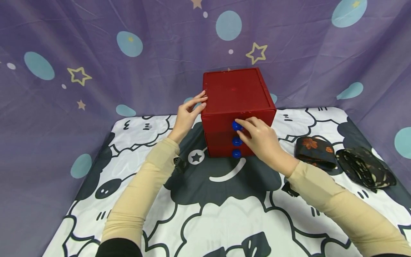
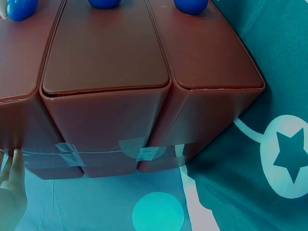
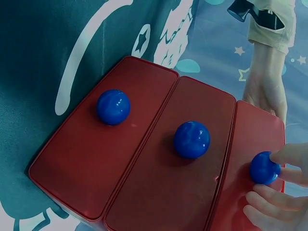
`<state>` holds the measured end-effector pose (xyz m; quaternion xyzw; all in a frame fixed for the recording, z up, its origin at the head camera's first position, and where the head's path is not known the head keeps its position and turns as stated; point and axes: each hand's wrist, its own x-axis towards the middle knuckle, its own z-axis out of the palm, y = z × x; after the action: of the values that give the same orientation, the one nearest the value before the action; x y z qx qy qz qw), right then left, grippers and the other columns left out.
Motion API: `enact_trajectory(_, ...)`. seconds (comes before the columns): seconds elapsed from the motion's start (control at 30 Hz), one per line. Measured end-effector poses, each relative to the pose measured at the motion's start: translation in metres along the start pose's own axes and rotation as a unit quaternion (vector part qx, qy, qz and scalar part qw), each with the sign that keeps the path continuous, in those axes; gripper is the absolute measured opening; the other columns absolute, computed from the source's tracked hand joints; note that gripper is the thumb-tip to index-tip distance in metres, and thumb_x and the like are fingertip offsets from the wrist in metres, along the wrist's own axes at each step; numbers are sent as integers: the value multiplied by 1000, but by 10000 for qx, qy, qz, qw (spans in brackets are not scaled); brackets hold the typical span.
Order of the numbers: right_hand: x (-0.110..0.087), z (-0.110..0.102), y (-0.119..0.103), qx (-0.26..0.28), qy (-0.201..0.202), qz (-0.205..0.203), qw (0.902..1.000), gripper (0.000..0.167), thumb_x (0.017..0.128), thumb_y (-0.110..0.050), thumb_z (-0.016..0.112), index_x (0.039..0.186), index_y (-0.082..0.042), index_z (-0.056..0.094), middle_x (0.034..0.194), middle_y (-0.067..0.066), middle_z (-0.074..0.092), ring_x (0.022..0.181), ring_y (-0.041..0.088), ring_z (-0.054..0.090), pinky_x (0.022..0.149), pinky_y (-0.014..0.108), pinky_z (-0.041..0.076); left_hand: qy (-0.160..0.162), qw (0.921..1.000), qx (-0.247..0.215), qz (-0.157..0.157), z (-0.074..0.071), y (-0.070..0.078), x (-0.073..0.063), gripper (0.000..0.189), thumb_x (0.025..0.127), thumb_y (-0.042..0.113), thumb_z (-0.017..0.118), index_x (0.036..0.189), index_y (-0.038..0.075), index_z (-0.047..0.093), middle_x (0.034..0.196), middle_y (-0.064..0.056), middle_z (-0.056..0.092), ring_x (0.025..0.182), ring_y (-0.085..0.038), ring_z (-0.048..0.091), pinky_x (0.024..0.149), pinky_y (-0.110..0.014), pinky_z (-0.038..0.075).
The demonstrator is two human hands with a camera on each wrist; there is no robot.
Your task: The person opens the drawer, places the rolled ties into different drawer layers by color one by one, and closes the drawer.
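Note:
A red three-drawer box [image 1: 236,91] stands on the patterned cloth, each drawer front bearing a round blue knob. My right hand [image 1: 261,141] pinches the top knob [image 3: 263,168] between thumb and fingers. Below it are the middle knob [image 1: 237,141] and the bottom knob [image 1: 236,154], both untouched. All three drawer fronts look flush with the box. On the box's left side rests my left hand [image 1: 187,116], its fingers extended near the upper edge. The left wrist view shows tape [image 2: 72,155] along that side wall; only part of the left hand shows there.
At the right lie a folded dark cloth with orange leaves [image 1: 316,151] and a folded camouflage-patterned bundle [image 1: 366,167]. A black-and-white cartoon cloth [image 1: 224,221] covers the table. Behind the box hangs a purple curtain [image 1: 167,46] with stars and dots.

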<state>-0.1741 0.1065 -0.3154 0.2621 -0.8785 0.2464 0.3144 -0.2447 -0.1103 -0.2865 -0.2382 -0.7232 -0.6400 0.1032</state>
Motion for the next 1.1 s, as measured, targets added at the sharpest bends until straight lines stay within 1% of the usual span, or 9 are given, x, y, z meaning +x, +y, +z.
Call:
enact_trajectory(0.2,-3,-2,-1,-58,54,-54,10000,37,74,-10,72,110,-6,63,89,12,59,77,23,56,63,35,52,-2,10000,-21,10,0,0,0,30,86,1,53,112,-13,54,132,-17,43,124,-17,38,95,-29,40)
enact_trajectory(0.4,-8,-3,-1,-54,297,-287,9991,35,71,-9,73,104,-4,65,87,11,60,75,23,56,60,35,52,-21,10000,-20,23,0,0,-1,30,86,0,53,113,-14,53,132,-18,42,124,-19,37,96,-30,38)
enact_trajectory(0.57,-13,-5,-2,-3,423,-405,9983,32,69,-8,74,101,-4,66,87,11,60,75,23,56,60,35,52,-28,10000,-33,47,0,0,-1,30,86,0,52,113,-14,53,132,-18,42,125,-19,37,98,-32,36)
enact_trajectory(0.8,-19,-5,-3,37,421,-406,9983,29,70,-11,74,97,-5,68,86,9,61,75,22,57,60,34,52,-37,10000,-23,27,0,0,-1,30,86,0,52,113,-13,53,132,-18,42,125,-18,37,96,-29,39)
enact_trajectory(1.1,-28,1,-3,152,250,-271,9992,29,69,-12,75,97,-6,68,87,8,62,78,22,58,62,34,53,-32,10000,-66,17,0,0,-1,30,86,0,52,113,-14,53,133,-18,41,125,-18,37,95,-30,39)
